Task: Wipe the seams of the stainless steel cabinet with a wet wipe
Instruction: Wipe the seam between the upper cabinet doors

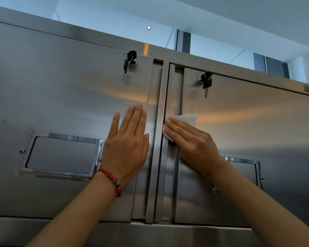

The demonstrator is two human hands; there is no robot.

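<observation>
The stainless steel cabinet (61, 90) fills the view, seen from below, with two doors meeting at a vertical centre post (161, 107). My left hand (127, 145) lies flat on the left door beside the post, fingers spread and pointing up, holding nothing. My right hand (191, 145) presses a white wet wipe (187, 119) flat against the seam at the left edge of the right door. The wipe shows above and left of my fingers; the rest is under my palm.
Each door has a lock with a black key hanging from it, the left key (129, 60) and the right key (206, 81). Recessed rectangular handles sit low on the left door (61, 155) and the right door (243, 168). Windows and ceiling show above the cabinet top.
</observation>
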